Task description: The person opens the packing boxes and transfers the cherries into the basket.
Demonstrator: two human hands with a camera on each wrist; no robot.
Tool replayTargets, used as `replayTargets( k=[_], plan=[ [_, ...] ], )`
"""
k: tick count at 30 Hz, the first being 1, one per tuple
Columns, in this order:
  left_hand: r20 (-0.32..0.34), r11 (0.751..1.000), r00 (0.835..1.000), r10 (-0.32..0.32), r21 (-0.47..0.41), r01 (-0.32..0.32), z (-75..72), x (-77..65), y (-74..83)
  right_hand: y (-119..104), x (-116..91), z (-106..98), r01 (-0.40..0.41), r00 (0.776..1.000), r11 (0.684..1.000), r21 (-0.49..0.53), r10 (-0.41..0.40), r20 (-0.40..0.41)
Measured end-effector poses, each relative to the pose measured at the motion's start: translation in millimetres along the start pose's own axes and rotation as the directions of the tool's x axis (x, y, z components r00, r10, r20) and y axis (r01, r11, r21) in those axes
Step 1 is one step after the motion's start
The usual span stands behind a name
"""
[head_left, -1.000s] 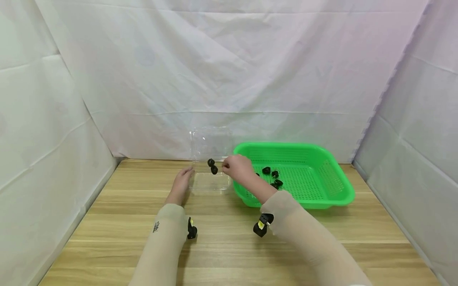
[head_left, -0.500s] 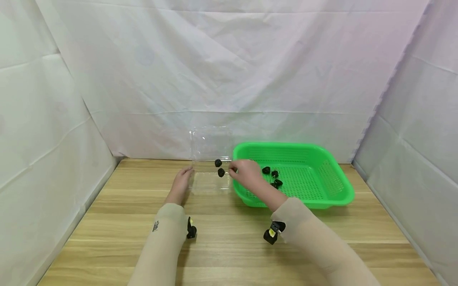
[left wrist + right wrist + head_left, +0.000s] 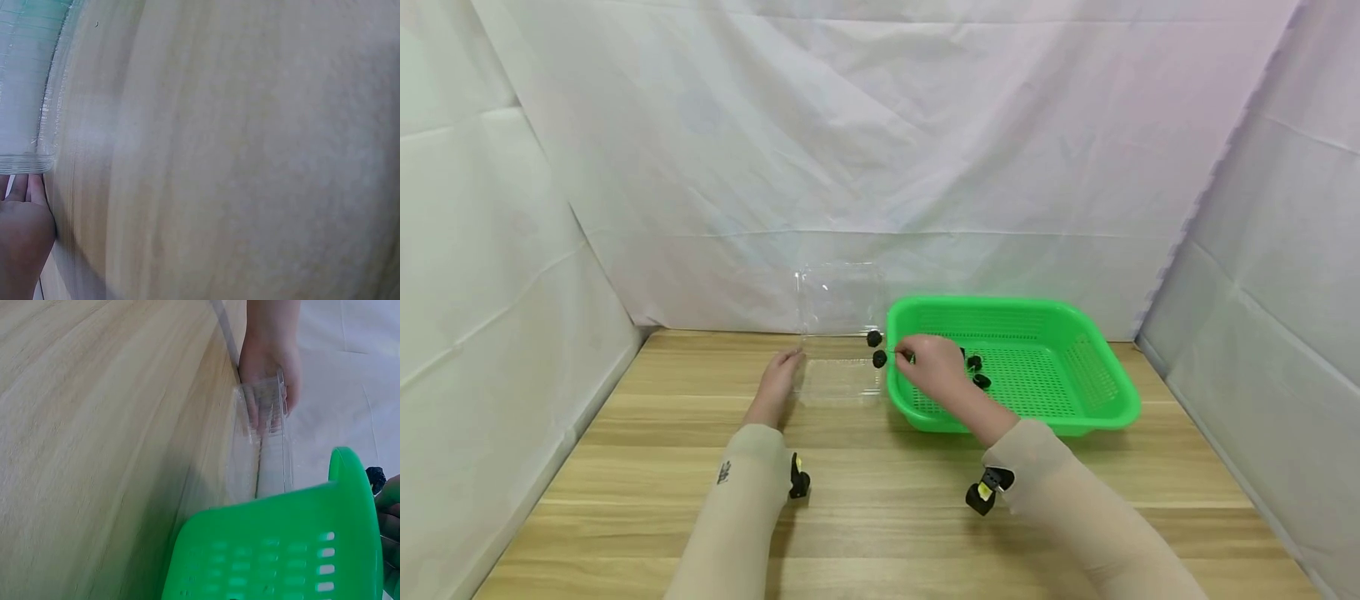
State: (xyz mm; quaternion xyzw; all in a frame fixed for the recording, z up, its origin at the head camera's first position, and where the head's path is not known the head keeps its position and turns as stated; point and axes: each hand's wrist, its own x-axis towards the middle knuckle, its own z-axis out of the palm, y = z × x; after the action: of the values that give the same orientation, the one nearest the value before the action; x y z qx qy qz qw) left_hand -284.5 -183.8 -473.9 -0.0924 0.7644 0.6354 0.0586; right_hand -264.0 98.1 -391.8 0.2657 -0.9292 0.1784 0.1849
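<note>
My right hand (image 3: 931, 365) is over the left end of the green basket (image 3: 1097, 367) and pinches thin stems. From them a pair of dark cherries (image 3: 879, 358) stands out to the left, near the right edge of a clear plastic box (image 3: 838, 383). In the right wrist view one dark cherry (image 3: 375, 479) shows beyond the basket rim, next to fingers (image 3: 390, 500). My left hand (image 3: 780, 375) holds the left side wall of the box, with the rim between thumb and fingers in the right wrist view. Behind the box, its clear lid (image 3: 842, 296) stands upright.
Several dark cherries (image 3: 981, 381) with green stems lie inside the basket, partly hidden by my right hand. The wooden table (image 3: 865, 517) extends toward me. A white cloth backdrop (image 3: 850, 150) hangs close behind the box and basket.
My right hand has moved right, from above the box to over the basket's left rim, carrying the pair of cherries along. My left hand stays at the box.
</note>
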Motion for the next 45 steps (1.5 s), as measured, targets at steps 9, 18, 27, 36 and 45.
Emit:
replayTargets(
  k=[9,18,27,36,45],
  plan=[
    [-0.001,1.000,1.000,0.003,-0.002,-0.003,3.0,1.1,-1.2,21,-13,-9,0.002,0.998,0.999,0.034,0.000,-0.068],
    [-0.004,1.000,1.000,0.004,-0.014,-0.004,3.7,0.7,-1.5,38,-24,-16,-0.023,0.996,0.998,0.062,0.028,-0.088],
    [-0.012,1.000,1.000,0.014,-0.019,-0.014,4.7,-0.8,-0.3,55,-34,-20,-0.073,0.993,0.996,0.060,0.078,-0.092],
    [-0.014,1.000,1.000,0.009,0.000,-0.009,1.7,0.7,-2.8,73,-42,-25,-0.146,0.987,0.988,0.059,0.149,-0.066],
    [-0.009,1.000,1.000,0.009,-0.010,-0.009,2.1,0.9,-1.9,88,-52,-30,-0.165,0.982,0.985,0.060,0.169,-0.080]
  ],
)
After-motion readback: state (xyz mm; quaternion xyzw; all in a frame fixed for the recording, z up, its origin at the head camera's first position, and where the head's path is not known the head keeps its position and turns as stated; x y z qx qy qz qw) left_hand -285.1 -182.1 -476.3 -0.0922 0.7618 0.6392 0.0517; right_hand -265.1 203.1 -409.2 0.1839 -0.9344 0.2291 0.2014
